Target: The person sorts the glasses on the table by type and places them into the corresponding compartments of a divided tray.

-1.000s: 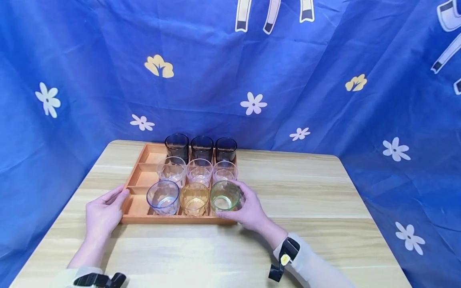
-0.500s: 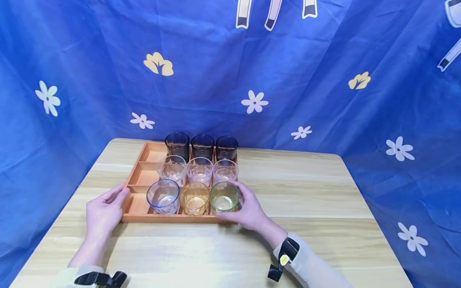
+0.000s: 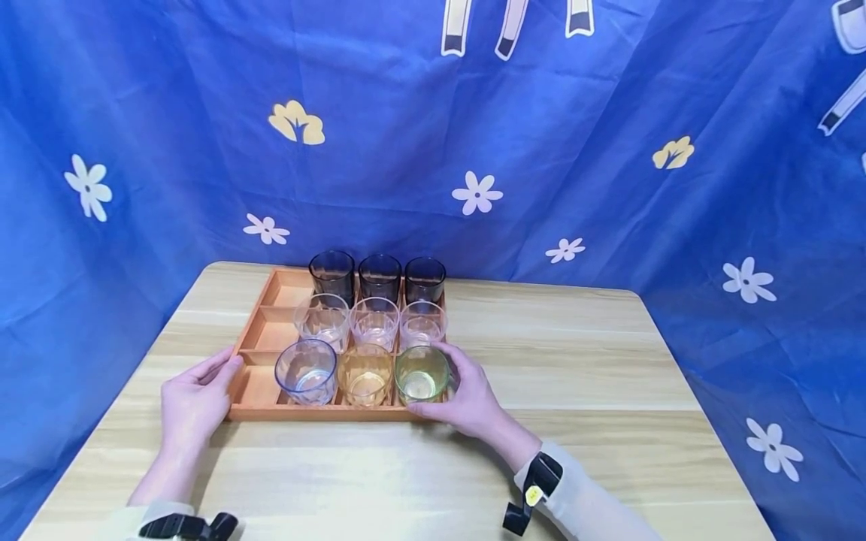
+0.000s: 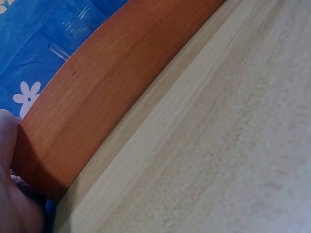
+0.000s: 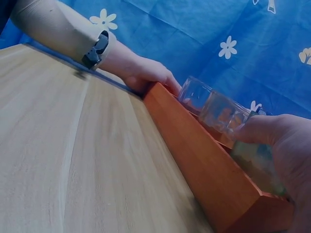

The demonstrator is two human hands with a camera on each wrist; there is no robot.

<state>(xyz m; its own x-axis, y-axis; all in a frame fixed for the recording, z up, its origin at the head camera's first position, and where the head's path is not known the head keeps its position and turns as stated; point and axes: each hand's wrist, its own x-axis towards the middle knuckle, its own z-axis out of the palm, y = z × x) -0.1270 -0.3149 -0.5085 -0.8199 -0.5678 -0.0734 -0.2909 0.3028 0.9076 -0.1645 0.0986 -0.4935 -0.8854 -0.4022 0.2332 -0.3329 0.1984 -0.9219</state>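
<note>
A wooden compartment tray (image 3: 298, 412) lies on the table with glasses in three rows. My right hand (image 3: 467, 394) grips a green-tinted glass (image 3: 421, 376) in the front row's right-end compartment, thumb on the near side and fingers round the far right. To its left stand an amber glass (image 3: 365, 376) and a blue-rimmed clear glass (image 3: 307, 372). My left hand (image 3: 196, 398) holds the tray's front left corner, the thumb on the wall. In the left wrist view the tray's front wall (image 4: 97, 92) runs up from that hand; its fingers are mostly hidden.
Behind the front row stand three pale pinkish clear glasses (image 3: 374, 323), then three dark grey glasses (image 3: 380, 278) at the back. The left column's compartments (image 3: 272, 330) show bare wood. A blue patterned curtain (image 3: 379, 150) hangs behind the wood-grain table (image 3: 561, 353).
The green glass has sunk slightly, its rim now about level with the amber one, with my right hand still round it. My left hand stays on the tray corner.
</note>
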